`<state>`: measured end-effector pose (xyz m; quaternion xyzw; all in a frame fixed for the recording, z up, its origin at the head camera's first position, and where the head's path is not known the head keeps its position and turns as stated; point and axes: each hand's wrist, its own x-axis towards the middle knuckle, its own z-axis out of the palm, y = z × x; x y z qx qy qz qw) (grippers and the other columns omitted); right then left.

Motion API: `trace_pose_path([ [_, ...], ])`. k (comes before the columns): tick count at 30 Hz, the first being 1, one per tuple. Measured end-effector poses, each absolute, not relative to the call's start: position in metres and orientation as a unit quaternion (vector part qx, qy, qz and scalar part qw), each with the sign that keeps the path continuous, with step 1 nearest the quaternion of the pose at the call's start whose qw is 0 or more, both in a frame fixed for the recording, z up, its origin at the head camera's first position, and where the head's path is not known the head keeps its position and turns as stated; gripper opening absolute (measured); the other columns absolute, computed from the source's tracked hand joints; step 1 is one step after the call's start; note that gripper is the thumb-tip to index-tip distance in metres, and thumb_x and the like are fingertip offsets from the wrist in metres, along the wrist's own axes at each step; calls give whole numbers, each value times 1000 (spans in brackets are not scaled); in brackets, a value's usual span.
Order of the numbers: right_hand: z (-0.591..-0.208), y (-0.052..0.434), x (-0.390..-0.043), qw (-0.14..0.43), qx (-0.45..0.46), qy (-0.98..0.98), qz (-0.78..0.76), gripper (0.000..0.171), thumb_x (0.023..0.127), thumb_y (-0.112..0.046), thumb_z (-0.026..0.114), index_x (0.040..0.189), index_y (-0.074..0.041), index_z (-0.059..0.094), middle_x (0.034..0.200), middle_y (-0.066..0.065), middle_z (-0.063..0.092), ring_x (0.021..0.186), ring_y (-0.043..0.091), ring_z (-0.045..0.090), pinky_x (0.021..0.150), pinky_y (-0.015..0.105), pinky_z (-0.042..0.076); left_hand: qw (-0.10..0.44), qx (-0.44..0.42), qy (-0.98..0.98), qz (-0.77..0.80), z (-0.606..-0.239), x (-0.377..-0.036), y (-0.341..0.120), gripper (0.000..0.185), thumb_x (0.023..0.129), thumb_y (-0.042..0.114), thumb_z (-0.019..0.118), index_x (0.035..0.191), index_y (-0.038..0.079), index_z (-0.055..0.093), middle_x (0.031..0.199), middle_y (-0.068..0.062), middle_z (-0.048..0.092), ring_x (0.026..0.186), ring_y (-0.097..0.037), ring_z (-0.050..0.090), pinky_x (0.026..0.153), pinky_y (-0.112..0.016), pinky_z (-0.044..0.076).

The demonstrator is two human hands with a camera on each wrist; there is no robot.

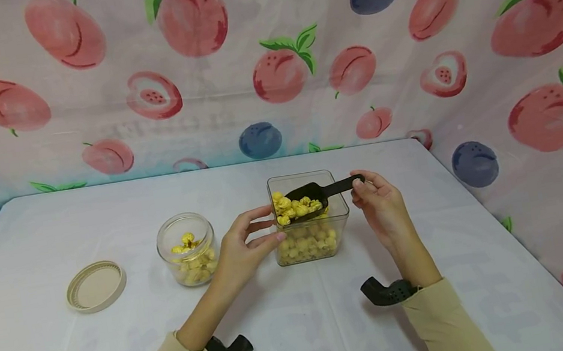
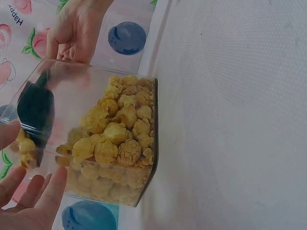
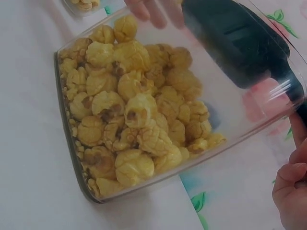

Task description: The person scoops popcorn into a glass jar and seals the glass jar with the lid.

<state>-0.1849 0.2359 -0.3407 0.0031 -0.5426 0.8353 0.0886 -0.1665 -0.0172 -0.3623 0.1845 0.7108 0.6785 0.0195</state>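
A black scoop (image 1: 308,194) loaded with yellow popcorn lies tilted inside the top of a clear square container (image 1: 341,230). My right hand (image 1: 382,209) pinches the end of its handle at the container's right side. More popcorn (image 2: 115,134) fills the lower part of the container, heaped unevenly against the walls. With fingers fairly straight and spread, my left hand (image 1: 245,244) touches the container's left wall, the thumb near its front corner. Through the clear wall in the right wrist view, the scoop (image 3: 235,38) shows above the popcorn.
A round clear jar (image 1: 185,238) with some popcorn stands left of the left hand, its top uncovered. Farther left, a beige round lid (image 1: 96,286) lies on the white-covered table (image 1: 294,331). Fruit-print cloth (image 1: 305,117) hangs behind and along the right side.
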Motion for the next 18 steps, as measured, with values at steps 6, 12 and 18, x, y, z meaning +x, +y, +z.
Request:
trace_pose_path([
  [6, -340, 236, -184, 87, 12, -564, 821, 23, 91, 3, 53, 92, -16, 66, 68, -7, 63, 67, 7, 52, 66, 17, 42, 19, 182, 710, 680, -362, -166, -17, 51, 83, 11, 70, 130, 9, 51, 134, -8, 48, 118, -27, 52, 90, -32, 52],
  [12, -337, 228, -181, 98, 19, -638, 764, 20, 91, 3, 54, 96, -15, 62, 72, -10, 64, 69, 6, 48, 66, 18, 39, 20, 176, 712, 679, -361, -166, -16, 50, 83, 10, 70, 130, 9, 51, 133, -8, 48, 117, -27, 53, 89, -31, 52],
  [18, -337, 225, -181, 123, 0, -617, 777, 20, 91, 4, 52, 92, -14, 63, 66, -9, 61, 66, 7, 48, 64, 18, 38, 22, 177, 712, 679, -361, -166, -17, 51, 83, 11, 70, 130, 9, 51, 134, -8, 48, 117, -26, 53, 90, -31, 52],
])
